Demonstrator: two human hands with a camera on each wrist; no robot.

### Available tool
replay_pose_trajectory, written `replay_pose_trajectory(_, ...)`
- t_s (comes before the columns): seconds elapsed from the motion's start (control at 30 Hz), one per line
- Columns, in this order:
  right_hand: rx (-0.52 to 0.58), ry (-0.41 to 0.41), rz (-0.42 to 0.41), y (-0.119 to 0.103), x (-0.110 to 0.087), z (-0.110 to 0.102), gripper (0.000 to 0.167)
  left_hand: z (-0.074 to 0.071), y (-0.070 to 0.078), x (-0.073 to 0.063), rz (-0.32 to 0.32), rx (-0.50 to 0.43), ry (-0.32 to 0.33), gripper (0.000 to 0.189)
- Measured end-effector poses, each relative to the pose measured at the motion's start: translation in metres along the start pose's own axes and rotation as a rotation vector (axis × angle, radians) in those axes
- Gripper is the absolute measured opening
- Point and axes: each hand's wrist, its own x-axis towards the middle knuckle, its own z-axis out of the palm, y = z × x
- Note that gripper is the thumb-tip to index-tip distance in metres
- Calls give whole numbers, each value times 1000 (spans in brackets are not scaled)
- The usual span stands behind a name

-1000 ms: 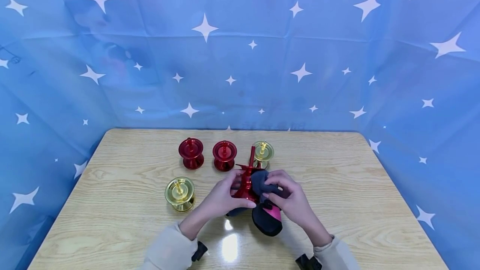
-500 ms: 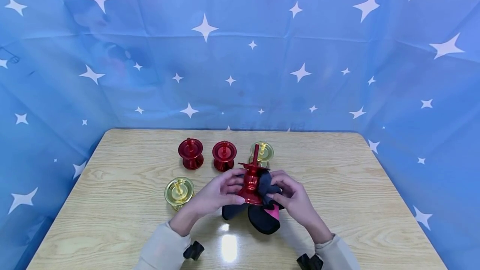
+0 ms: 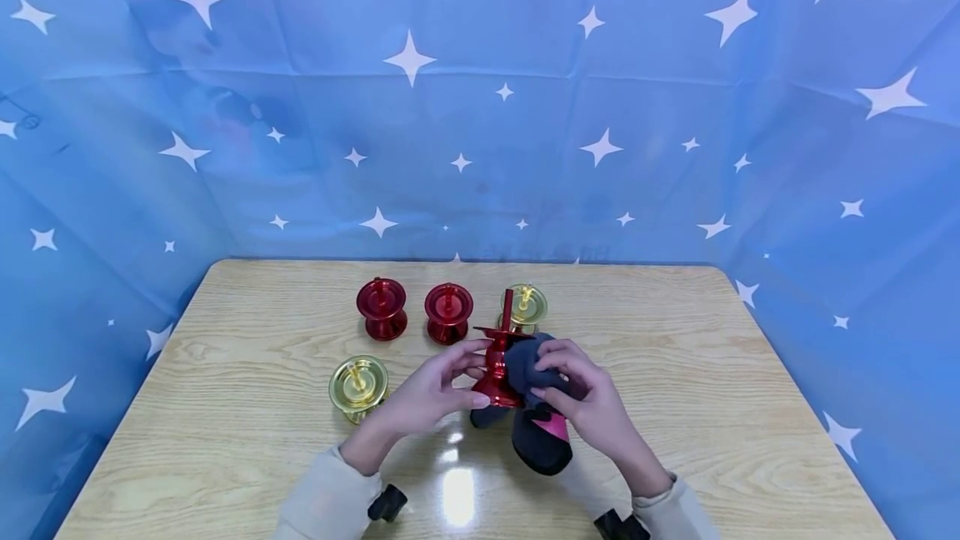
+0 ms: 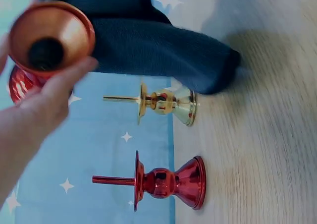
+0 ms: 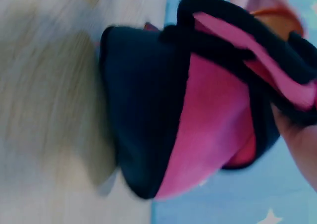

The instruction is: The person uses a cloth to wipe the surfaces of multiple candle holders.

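A shiny red candlestick [image 3: 497,380] with an upright spike is held by my left hand [image 3: 431,392], thumb near its base and fingers around the far side. Its hollow base opening [image 4: 74,28] faces the left wrist camera. My right hand [image 3: 583,383] pinches a dark cloth [image 3: 543,445] with a pink side and presses it against the candlestick's right side. In the right wrist view the folded cloth hangs with its pink face [image 5: 208,125] showing. The right fingertips are partly hidden by the cloth.
Two red candlesticks stand behind the hands, one at the left [image 3: 382,308] and one nearer the middle [image 3: 448,313]. A gold candlestick [image 3: 359,386] is left of my left hand, another [image 3: 534,304] behind the held one. All are on the wooden table [image 3: 225,407]; a blue starry curtain [image 3: 480,190] hangs behind.
The held candlestick shifted slightly right, then back left. The cloth bunched smaller midway and now covers more of the candlestick's right side; its hanging end moved right.
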Motion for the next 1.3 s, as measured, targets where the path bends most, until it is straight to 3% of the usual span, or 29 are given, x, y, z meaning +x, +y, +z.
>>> replay_pose_trajectory(0.1,69,-12,18,4,-2,-5,28,-4,3,-2,50,-95,-87,65)
replay_pose_trajectory(0.2,91,-16,7,8,-3,-7,28,-4,3,-3,47,-153,-140,71)
replay_pose_trajectory(0.3,90,-23,-21,9,-3,-5,29,1,3,-1,2,-81,-102,78)
replay_pose_trajectory(0.43,16,-12,-28,5,-2,1,31,8,0,2,-44,170,18,81)
replay_pose_trajectory(0.5,-46,-5,-37,2,-2,4,31,10,0,3,-54,248,54,79)
replay_pose_trajectory(0.63,-84,-28,-66,0,-1,5,32,9,1,3,-71,203,57,77)
replay_pose_trajectory(0.8,38,-51,-44,3,-2,-3,33,3,4,1,-65,12,-17,76)
replay_pose_trajectory(0.87,60,-51,-25,6,-3,-6,32,2,4,1,-56,-24,-42,78)
replay_pose_trajectory(1.13,46,-54,-12,10,-5,-8,30,1,5,1,-75,80,-4,105)
replay_pose_trajectory(1.3,1,-46,-4,8,-5,-8,29,1,7,1,-95,102,46,82)
